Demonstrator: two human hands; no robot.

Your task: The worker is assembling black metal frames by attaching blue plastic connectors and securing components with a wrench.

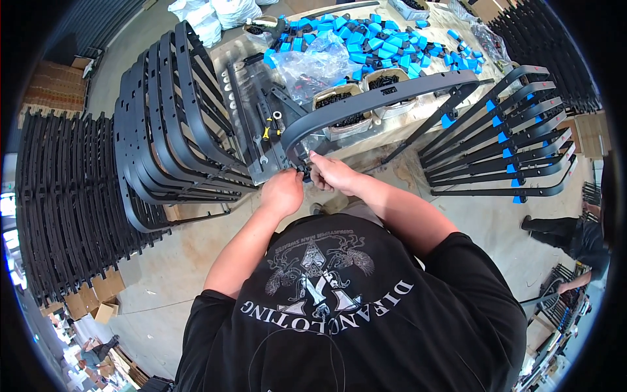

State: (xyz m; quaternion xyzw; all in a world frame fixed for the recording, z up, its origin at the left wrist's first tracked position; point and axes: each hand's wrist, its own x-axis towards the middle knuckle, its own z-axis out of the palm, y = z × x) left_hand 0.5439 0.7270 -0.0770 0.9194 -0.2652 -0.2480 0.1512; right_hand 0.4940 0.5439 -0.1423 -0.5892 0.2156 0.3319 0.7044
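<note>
A curved dark grey frame (385,95) arches over the near side of the workbench, one bend coming down in front of me. By that lower bend my left hand (283,192) is closed, its fingertips at a small dark part of the frame. Just to the right, my right hand (332,174) has curled fingers and a thumb raised against the bend; what lies inside its grip is hidden. On the bench to the left are yellow-and-black pliers (268,129), a wrench (260,150) and a pale ring (277,115).
Blue-and-black plastic pieces (385,42) lie heaped at the back, beside clear plastic wrap (317,65). Boxes of small black parts (339,108) stand behind the frame. Similar frames are stacked left (163,111) and right (503,137). Another person (575,238) is at far right.
</note>
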